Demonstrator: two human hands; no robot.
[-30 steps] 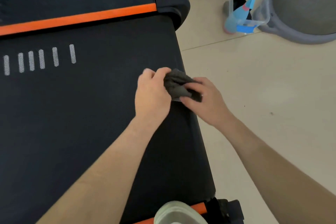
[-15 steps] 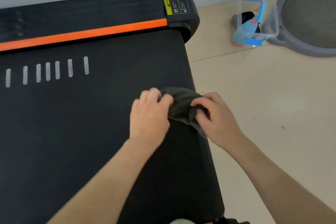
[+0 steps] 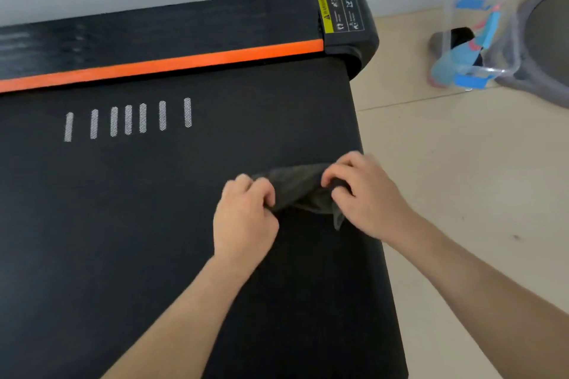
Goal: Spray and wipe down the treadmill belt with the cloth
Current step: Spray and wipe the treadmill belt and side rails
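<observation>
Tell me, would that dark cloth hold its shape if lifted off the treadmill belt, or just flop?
Probably floppy: the cloth sags in folds between the left hand and right hand, and a corner droops. Likely light, since fingertip pinches seem enough to hold it. Pushed along the treadmill belt, it would probably bunch rather than slide flat.

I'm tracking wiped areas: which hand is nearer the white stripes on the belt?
Left. The left hand grips the cloth right of and below the stripes; the right hand holds the cloth's far end, at the belt edge.
</observation>
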